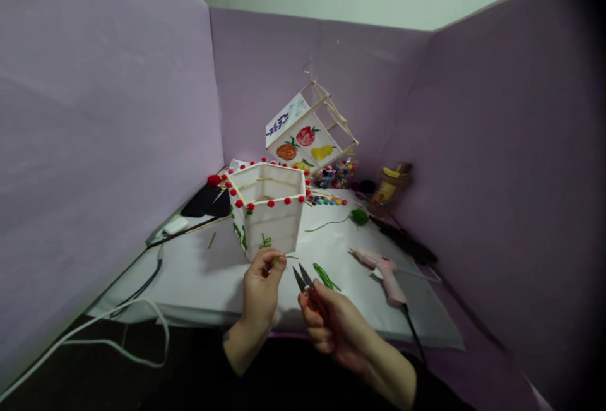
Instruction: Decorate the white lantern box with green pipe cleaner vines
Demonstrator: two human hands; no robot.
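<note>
Pinching a thin green yarn strand point(292, 257) between left fingers point(280, 264); curling right fingers point(310, 318) around pointed metal scissors point(307, 277) with parted blades, near the open-topped, flat-panelled white lantern point(281, 229) rimmed with round red pompoms point(271, 203) on the worktop point(208, 281).

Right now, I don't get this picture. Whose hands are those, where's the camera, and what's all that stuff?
There's no robot: these are one person's bare hands, seen from a camera worn on that person's head. The left hand pinches a thin green strand. The right hand holds partly open scissors. Just beyond, on the white table, stands a white, open-topped box with red balls around its rim. More green strands lie in a bundle near the scissors, and a pink glue gun lies farther right.
</note>
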